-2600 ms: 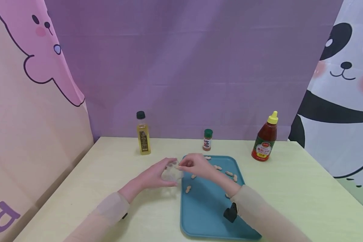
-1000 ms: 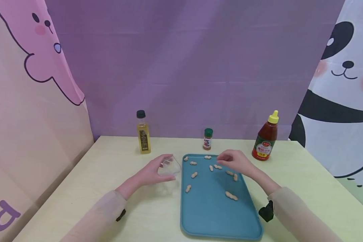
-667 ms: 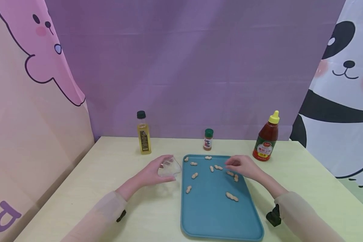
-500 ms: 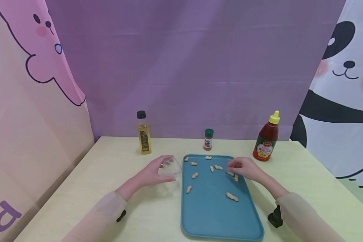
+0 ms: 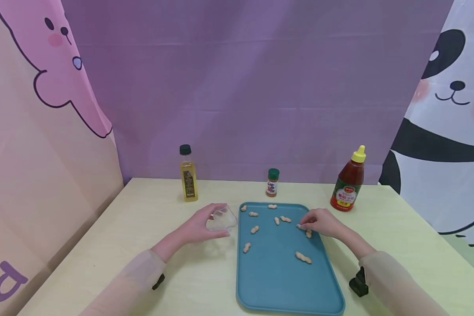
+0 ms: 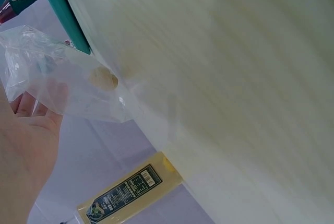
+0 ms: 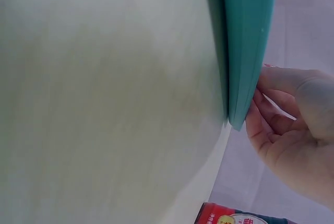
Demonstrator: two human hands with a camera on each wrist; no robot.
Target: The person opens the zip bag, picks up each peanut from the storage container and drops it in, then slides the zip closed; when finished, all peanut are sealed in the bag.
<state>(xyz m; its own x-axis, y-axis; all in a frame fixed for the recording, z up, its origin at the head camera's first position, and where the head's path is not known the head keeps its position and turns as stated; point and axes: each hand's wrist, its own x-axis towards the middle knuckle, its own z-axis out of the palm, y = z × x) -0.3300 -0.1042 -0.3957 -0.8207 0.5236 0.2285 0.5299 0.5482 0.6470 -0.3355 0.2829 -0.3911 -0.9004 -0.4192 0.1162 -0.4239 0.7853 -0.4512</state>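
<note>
My left hand (image 5: 203, 224) holds a clear plastic bag (image 5: 223, 218) just left of the blue tray, thumb and fingers spread around its sides. Through its film in the left wrist view shows a peanut (image 6: 103, 79). Over the tray's far right part, my right hand (image 5: 320, 222) pinches an unshelled peanut (image 5: 300, 227) between thumb and fingertips, low over the surface. Another peanut (image 5: 309, 234) lies right beneath that hand. In the right wrist view the tray's wall (image 7: 249, 51) hides the fingertips. Several more peanuts, one a longer peanut (image 5: 303, 257), lie scattered on the tray.
The blue tray (image 5: 284, 285) lies on a pale wooden table (image 5: 174, 272). Behind it stand an oil bottle (image 5: 188, 180) at left, a small green-capped spice jar (image 5: 272, 182) in the middle, and a ketchup bottle (image 5: 347, 182) at right. A purple cloth (image 5: 241, 109) hangs behind the table.
My right hand has gone from the bag's mouth rightward across the tray, then down onto a peanut at the far right. My left hand keeps the bag nearly in place.
</note>
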